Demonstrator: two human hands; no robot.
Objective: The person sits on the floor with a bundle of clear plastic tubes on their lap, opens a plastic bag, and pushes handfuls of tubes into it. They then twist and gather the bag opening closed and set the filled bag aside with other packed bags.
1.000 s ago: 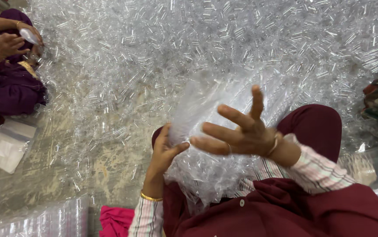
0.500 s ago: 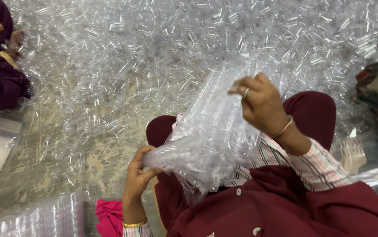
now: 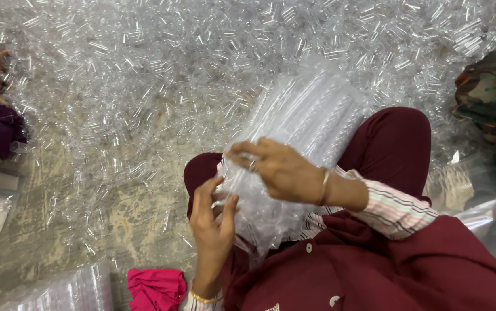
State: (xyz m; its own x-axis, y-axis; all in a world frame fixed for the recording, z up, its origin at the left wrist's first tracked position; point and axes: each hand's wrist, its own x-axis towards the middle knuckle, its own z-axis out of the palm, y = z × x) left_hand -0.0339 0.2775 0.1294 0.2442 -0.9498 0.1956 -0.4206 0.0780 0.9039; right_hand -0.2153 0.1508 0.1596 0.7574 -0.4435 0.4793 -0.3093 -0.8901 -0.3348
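Both hands hold the clear bag of tubes (image 3: pixel 300 144) on the lap: right hand (image 3: pixel 279 170) now lies flatter across it, lower than before, left hand (image 3: pixel 210 222) fingers pinch its lower edge.

The right hand (image 3: pixel 285 173) is laid flat, fingers extended leftward; the left hand (image 3: pixel 210 222) is raised below it, fingers curled

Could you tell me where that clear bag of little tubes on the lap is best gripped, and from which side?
Probably at its near, lower end, from both sides. The clear bag lies lengthwise, slanting up away from the body, soft and bulging. The left hand pinches the near end; the right hand lies across the middle.
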